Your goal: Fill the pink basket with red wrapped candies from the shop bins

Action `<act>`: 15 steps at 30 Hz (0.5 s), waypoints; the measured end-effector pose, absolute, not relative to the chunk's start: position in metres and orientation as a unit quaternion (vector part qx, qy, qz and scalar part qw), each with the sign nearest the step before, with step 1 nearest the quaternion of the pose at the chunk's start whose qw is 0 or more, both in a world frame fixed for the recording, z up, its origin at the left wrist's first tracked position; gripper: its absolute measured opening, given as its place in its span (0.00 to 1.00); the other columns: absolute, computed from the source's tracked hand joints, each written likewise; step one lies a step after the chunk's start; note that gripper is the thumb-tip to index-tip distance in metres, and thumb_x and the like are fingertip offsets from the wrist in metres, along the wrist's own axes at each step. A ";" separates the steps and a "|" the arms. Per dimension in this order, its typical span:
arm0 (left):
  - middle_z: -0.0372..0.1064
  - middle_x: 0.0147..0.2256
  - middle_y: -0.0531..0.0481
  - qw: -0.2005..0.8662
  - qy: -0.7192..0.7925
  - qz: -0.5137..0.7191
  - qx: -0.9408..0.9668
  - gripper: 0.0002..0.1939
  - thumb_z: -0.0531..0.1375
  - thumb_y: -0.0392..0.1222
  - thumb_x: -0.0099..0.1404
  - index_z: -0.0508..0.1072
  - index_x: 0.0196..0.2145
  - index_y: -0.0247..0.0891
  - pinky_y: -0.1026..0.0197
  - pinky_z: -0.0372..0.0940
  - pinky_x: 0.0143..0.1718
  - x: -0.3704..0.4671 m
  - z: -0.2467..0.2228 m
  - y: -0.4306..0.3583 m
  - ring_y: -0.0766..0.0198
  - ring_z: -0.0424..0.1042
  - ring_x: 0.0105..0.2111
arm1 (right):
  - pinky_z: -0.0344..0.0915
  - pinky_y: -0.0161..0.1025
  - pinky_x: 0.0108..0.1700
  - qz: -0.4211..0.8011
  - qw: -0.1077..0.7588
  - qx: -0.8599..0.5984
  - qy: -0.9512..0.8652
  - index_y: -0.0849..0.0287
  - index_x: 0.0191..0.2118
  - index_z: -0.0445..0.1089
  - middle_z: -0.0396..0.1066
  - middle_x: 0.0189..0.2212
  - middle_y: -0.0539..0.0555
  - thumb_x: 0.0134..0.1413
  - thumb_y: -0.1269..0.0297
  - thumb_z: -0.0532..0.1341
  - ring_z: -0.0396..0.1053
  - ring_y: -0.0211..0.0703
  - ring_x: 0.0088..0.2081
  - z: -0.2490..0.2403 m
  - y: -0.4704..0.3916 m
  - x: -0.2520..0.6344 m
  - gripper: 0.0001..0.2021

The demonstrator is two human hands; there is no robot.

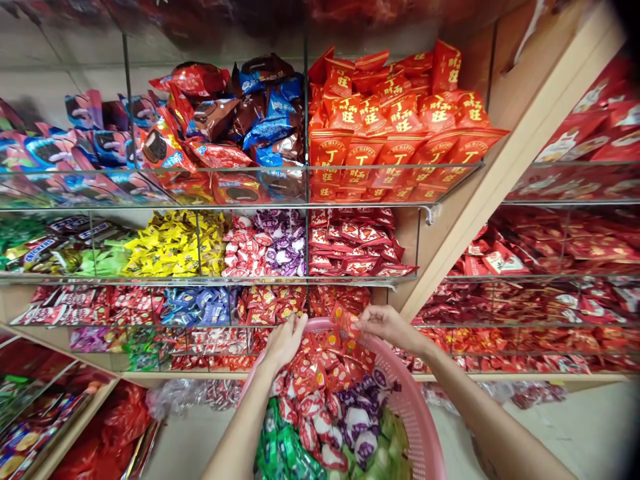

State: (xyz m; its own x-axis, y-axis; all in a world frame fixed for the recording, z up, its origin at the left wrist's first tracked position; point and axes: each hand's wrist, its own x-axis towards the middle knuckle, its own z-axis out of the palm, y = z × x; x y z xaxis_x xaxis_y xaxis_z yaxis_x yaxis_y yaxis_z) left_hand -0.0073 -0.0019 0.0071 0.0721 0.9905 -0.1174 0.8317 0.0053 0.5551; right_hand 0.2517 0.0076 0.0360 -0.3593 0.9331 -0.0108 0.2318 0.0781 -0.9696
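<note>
A pink plastic basket point(425, 427) full of wrapped candies is below me, its far rim close to the shelf. My left hand point(287, 341) is closed at the basket's far left rim, apparently gripping it; its fingertips are partly hidden. At the far right rim, my right hand point(387, 328) pinches a red candy packet point(345, 321) with orange dots. Similar red packets point(320, 363) lie in the far part of the basket. Nearer are red-and-white candies point(313, 413), purple-and-white candies point(357, 427), green packets point(285, 443) and pale green candies point(393, 440).
Glass-fronted shelves point(250, 280) with dividers hold many sorts of sweets. Just beyond my hands is a compartment of red packets point(337, 298). A wooden post point(500, 180) slants up on the right. At lower left stands another wooden display point(75, 427). Plastic bags point(175, 395) lie under the shelf.
</note>
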 end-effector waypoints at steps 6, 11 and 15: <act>0.71 0.42 0.42 0.256 0.669 0.158 0.679 0.33 0.35 0.64 0.62 0.66 0.44 0.40 0.55 0.59 0.41 -0.006 0.008 -0.002 0.50 0.69 0.43 | 0.55 0.31 0.23 0.606 0.203 -0.371 -0.674 0.62 0.25 0.65 0.62 0.17 0.46 0.44 0.51 0.62 0.60 0.32 0.20 0.031 -0.009 0.253 0.16; 0.72 0.39 0.43 0.259 0.661 0.160 0.686 0.32 0.34 0.63 0.63 0.67 0.40 0.40 0.55 0.59 0.39 -0.006 0.011 -0.004 0.51 0.70 0.40 | 0.53 0.30 0.22 0.610 0.168 -0.364 -0.684 0.62 0.24 0.64 0.62 0.16 0.46 0.41 0.49 0.63 0.60 0.32 0.19 0.022 -0.007 0.244 0.19; 0.72 0.40 0.43 0.256 0.664 0.163 0.684 0.32 0.34 0.63 0.63 0.66 0.43 0.40 0.55 0.59 0.40 -0.006 0.011 -0.004 0.51 0.70 0.41 | 0.52 0.30 0.21 0.600 0.152 -0.353 -0.702 0.63 0.25 0.65 0.63 0.17 0.46 0.43 0.48 0.61 0.59 0.32 0.19 0.015 -0.003 0.240 0.19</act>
State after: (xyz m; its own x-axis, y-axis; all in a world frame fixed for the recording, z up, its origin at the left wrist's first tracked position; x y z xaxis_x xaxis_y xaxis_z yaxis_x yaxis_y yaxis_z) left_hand -0.0059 -0.0041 0.0112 0.0664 0.9910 -0.1165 0.8242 0.0113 0.5662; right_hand 0.2397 -0.0034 0.0147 -0.7045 0.6780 -0.2097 0.3123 0.0309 -0.9495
